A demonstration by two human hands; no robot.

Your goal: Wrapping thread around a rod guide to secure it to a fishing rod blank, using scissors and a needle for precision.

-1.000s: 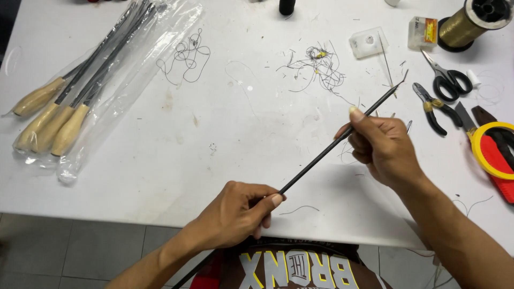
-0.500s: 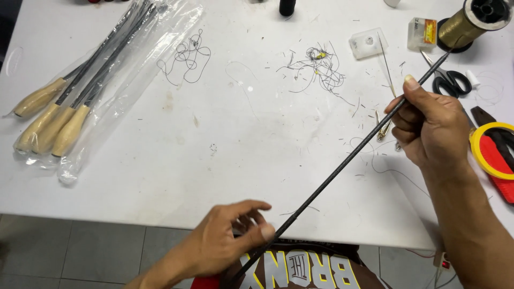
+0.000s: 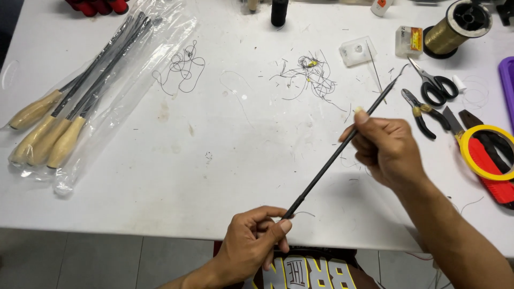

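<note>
A long thin black rod (image 3: 326,167) runs diagonally over the white table (image 3: 160,176), from the near edge up to the right. My left hand (image 3: 251,247) pinches its lower end at the table's front edge. My right hand (image 3: 386,150) grips it near the upper end, thumb pressed along the shaft. The rod's bent tip (image 3: 400,71) pokes out beyond the right hand, toward the scissors. A fine thread trails from the rod near my left hand.
A clear plastic bag of wooden-handled files (image 3: 80,101) lies at left. Thread scraps (image 3: 308,75) sit mid-table. At right are black scissors (image 3: 435,84), pliers (image 3: 420,111), a gold thread spool (image 3: 455,27), a yellow tape ring (image 3: 488,152) and a red-handled tool (image 3: 490,170).
My right hand slid up along the rod and then came back down toward the middle. The left hand kept its grip on the lower end, shifting slightly.
</note>
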